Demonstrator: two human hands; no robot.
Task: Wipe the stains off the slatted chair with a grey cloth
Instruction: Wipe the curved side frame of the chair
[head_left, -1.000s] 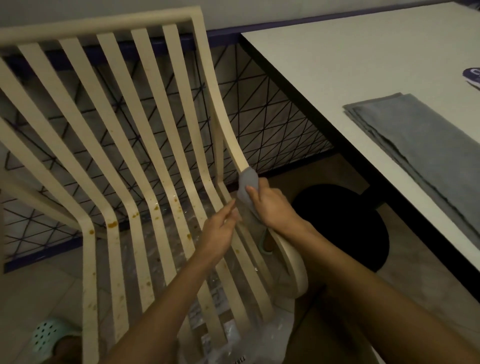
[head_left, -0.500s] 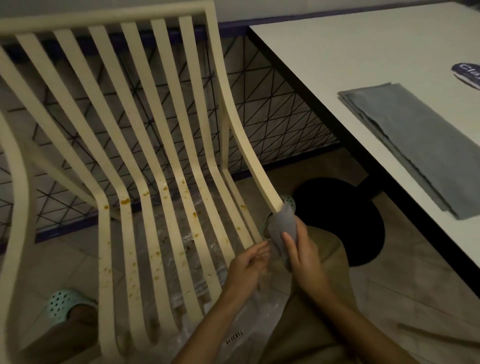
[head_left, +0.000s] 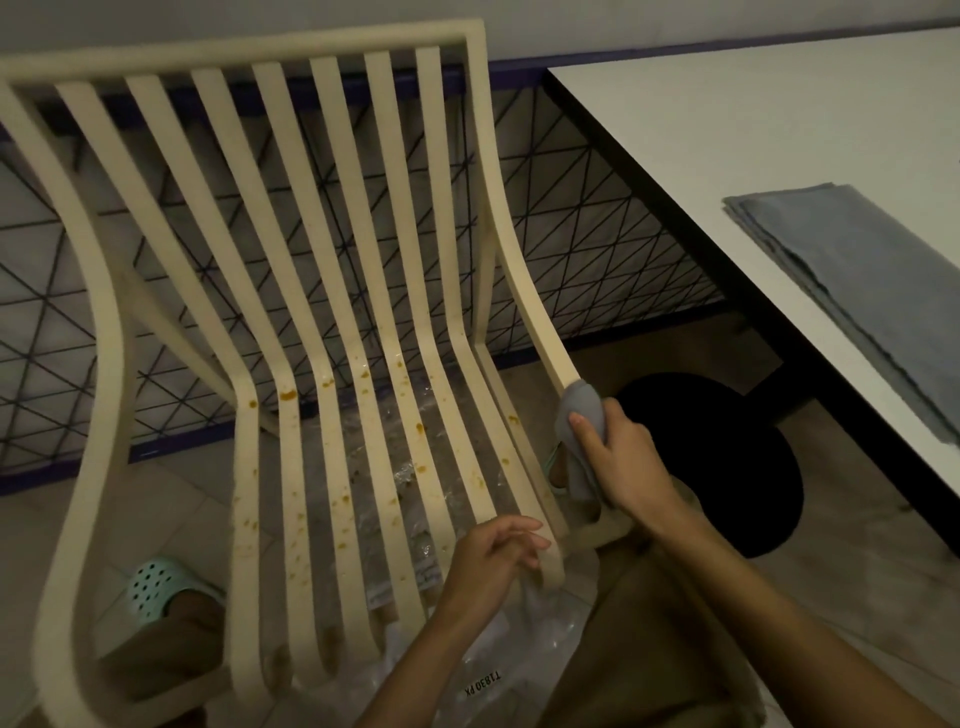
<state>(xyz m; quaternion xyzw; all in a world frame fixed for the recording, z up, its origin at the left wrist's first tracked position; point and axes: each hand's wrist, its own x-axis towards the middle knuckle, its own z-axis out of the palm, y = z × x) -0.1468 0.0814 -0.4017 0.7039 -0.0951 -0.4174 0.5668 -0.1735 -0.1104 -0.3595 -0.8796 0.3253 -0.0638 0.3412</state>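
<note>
Cloth (head_left: 582, 410) is moulding softly round the stiff chair (head_left: 524, 270) rail, right hand (head_left: 623, 462) fingers (head_left: 584, 427) gripping it; left hand (head_left: 491, 558) is idling, loose.

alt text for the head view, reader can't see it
A right hand grips a grey cloth against the side rail of a cream slatted chair with orange stains on its seat; the left hand hovers empty nearby.
</note>
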